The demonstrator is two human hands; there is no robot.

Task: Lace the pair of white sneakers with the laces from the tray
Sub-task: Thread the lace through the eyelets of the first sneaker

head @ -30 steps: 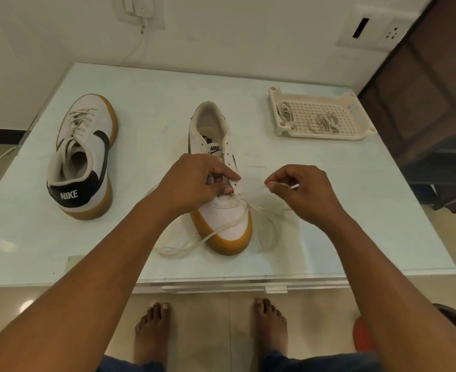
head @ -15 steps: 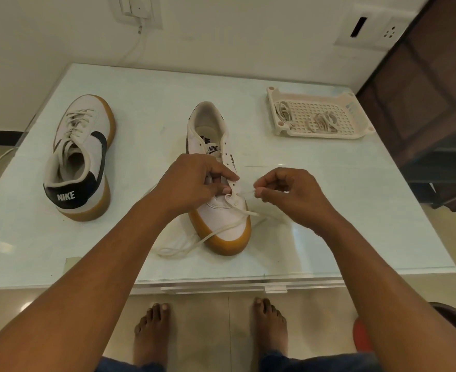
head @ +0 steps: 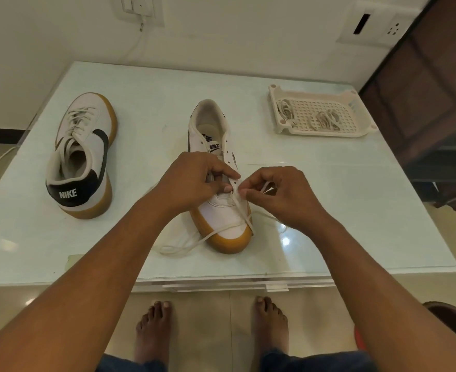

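L hand point(head: 192, 181) grips sneaker point(head: 221, 214) at lower eyelets, prob. to steady it. R hand point(head: 282, 194), just right of sneaker, pinches lace point(head: 238, 204) tip for threading.

Left hand point(head: 194, 181) on middle sneaker point(head: 221, 214); lace point(head: 239, 208) in right hand point(head: 283, 196).

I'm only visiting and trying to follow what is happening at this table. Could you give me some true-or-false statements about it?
1. The white gum-soled sneaker on the left is already laced. True.
2. The white perforated plastic tray is empty. False: bundled laces lie in it.
3. The right hand pinches a white lace. True.
4. The left hand hangs idle. False: it grips the middle white sneaker near its eyelets.
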